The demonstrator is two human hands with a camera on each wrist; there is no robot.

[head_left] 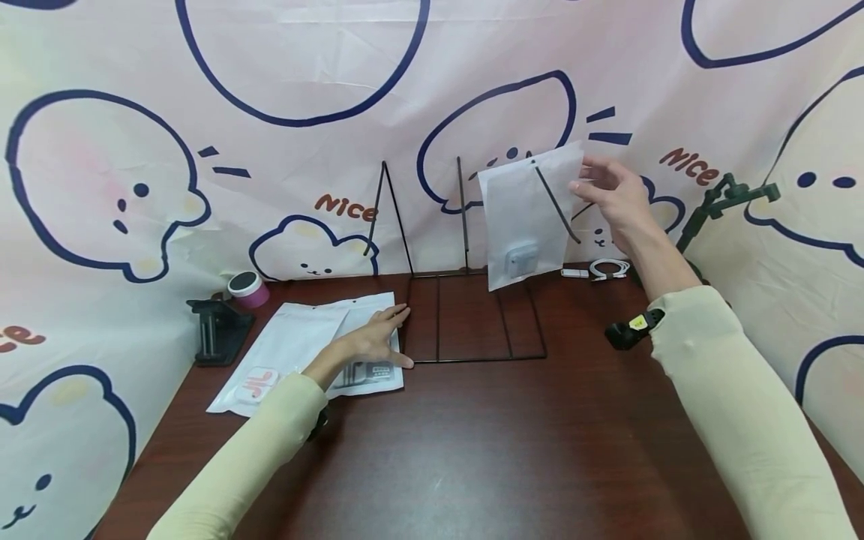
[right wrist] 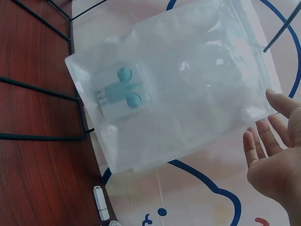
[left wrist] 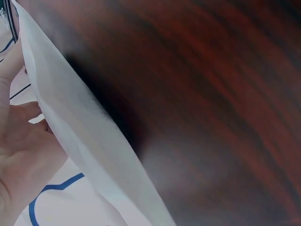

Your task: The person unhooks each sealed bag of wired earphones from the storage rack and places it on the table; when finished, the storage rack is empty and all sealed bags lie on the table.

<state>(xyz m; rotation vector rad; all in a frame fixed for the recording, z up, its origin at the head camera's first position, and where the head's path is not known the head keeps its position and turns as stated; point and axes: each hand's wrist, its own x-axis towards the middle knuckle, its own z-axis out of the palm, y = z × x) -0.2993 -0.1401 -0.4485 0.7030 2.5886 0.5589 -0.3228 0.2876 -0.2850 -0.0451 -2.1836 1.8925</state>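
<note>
A translucent white zip bag [head_left: 526, 214] hangs from a prong of a black wire rack [head_left: 478, 361]; a small clear case with light-blue round pieces [right wrist: 123, 89] shows inside. My right hand [head_left: 617, 199] pinches the bag's upper right edge, thumb on the face towards me. On the table at left lie two more white bags, overlapping. The larger bag [head_left: 290, 330] holds a case with reddish pieces; the other bag [head_left: 347, 381] has a grey item in it. My left hand [head_left: 367, 341] rests on this second bag with fingers spread, tips beside the rack's left edge.
A black stand [head_left: 219, 330] and a pink-and-white round container [head_left: 248, 289] stand at the back left. A coiled white cable [head_left: 610, 268] and a white stick [head_left: 575, 274] lie behind, right of the rack. A dark green jointed arm [head_left: 725, 199] rises at right.
</note>
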